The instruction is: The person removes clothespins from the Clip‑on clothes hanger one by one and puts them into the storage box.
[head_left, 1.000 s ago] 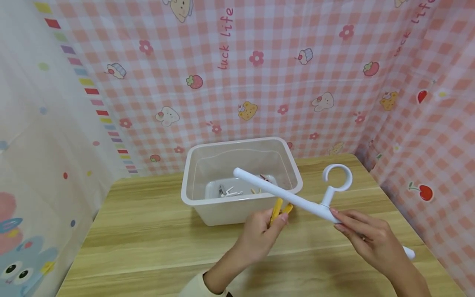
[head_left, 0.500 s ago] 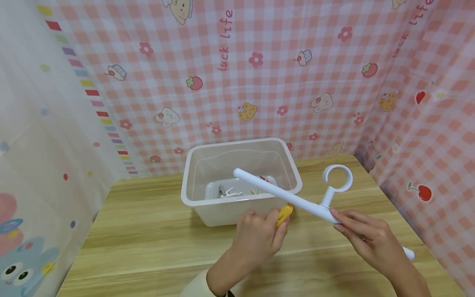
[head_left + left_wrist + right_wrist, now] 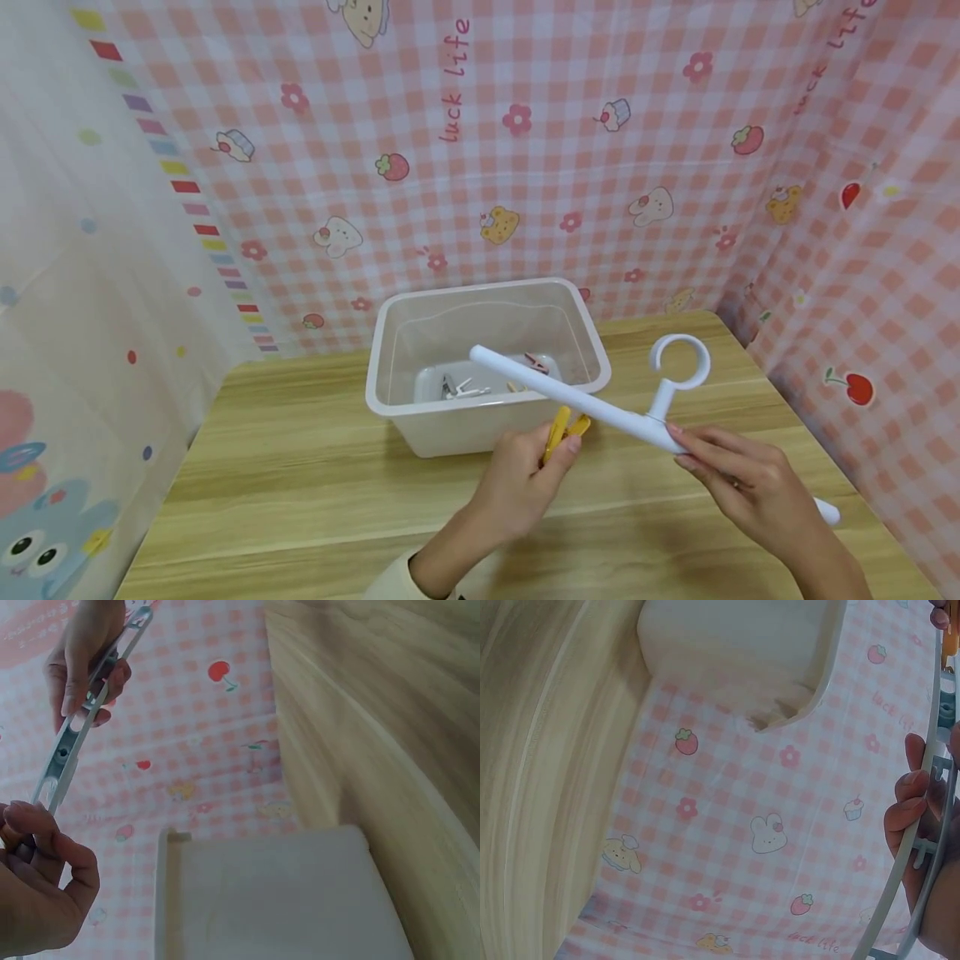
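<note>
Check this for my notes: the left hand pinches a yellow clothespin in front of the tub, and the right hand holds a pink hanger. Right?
One slip: the hanger is white, not pink, as the head view shows. The right hand holds it, while the left hand pinches the yellow clothespin in front of the tub.

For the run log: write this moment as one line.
left hand: pinches yellow clothespin | right hand: holds white hanger | bin: on table, a few clips inside
</note>
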### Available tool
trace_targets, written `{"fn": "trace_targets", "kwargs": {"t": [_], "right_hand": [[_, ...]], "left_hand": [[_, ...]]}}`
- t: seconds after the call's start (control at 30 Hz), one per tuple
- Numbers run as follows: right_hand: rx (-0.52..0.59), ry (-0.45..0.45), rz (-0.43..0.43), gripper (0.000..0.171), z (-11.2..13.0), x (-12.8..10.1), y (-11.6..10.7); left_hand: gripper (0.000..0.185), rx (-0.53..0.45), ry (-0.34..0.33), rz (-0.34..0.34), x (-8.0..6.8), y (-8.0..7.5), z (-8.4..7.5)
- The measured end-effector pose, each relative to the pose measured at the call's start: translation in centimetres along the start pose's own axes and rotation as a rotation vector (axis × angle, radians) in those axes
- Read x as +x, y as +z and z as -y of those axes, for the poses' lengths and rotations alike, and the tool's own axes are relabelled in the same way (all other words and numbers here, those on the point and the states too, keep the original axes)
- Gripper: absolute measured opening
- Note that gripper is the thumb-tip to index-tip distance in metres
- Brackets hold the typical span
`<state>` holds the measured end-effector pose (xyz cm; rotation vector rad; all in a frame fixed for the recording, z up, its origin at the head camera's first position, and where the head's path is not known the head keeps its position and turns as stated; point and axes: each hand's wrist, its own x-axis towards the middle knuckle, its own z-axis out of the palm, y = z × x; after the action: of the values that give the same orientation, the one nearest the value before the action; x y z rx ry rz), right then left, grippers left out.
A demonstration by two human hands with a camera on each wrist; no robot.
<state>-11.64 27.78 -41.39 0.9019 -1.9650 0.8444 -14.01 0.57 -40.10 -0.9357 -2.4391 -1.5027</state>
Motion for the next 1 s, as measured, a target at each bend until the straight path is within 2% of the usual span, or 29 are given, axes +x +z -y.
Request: {"fn": "trace_targets", "kwargs": {"t": [0.1, 0.27, 0.37, 0.47, 0.6, 0.7, 0.8, 0.9, 1.0], "right_hand": [[0.0, 0.0, -0.001, 0.044, 0.02, 0.0, 0.0], [-0.006, -0.003, -0.006, 0.045, 0.06, 0.06, -0.04], [0.001, -0.006, -0.011, 0.045, 0.1, 0.1, -0.06], [0.015, -0.012, -0.019, 0.044, 0.14, 0.15, -0.06], [0.051, -0.025, -0.035, 0.044, 0.26, 0.27, -0.05], [0.073, -0.035, -0.042, 0.043, 0.31, 0.33, -0.02], [0.077, -0.038, -0.041, 0.043, 0.27, 0.32, 0.01], [0.079, -0.031, -0.036, 0.043, 0.21, 0.25, 0.0], [0.076, -0.027, -0.031, 0.043, 0.16, 0.17, -0.03]], "left_hand": [[0.036, -0.237, -0.122, 0.069, 0.01, -0.01, -0.07], [0.037, -0.558, -0.238, 0.166, 0.23, 0.09, -0.16], [0.043, -0.713, -0.27, 0.21, 0.37, 0.12, -0.05], [0.036, -0.864, -0.307, 0.262, 0.4, 0.01, 0.1], [0.029, -1.04, -0.32, 0.329, 0.33, -0.17, 0.33], [0.031, -1.116, -0.306, 0.359, 0.32, -0.14, 0.5], [0.032, -1.131, -0.302, 0.362, 0.32, -0.09, 0.56], [0.029, -1.078, -0.298, 0.337, 0.31, -0.02, 0.55], [0.032, -0.957, -0.28, 0.295, 0.33, 0.08, 0.43]]}}
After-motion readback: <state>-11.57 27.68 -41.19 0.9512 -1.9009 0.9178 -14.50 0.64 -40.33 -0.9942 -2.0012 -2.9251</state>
